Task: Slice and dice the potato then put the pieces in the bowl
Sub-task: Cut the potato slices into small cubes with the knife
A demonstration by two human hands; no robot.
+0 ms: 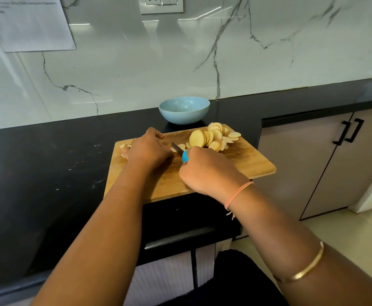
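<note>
Right grip [205, 171] is clenched round the blue-handled knife [180, 151], blade tip down by the left grip [146, 150], which curls over a few potato pieces [125, 149] and mostly hides them. A heap of round potato slices [211, 138] sits at the far right of the wooden cutting board [249, 161]. The blue bowl [184, 110] is just behind it on the black table [48, 164].
</note>
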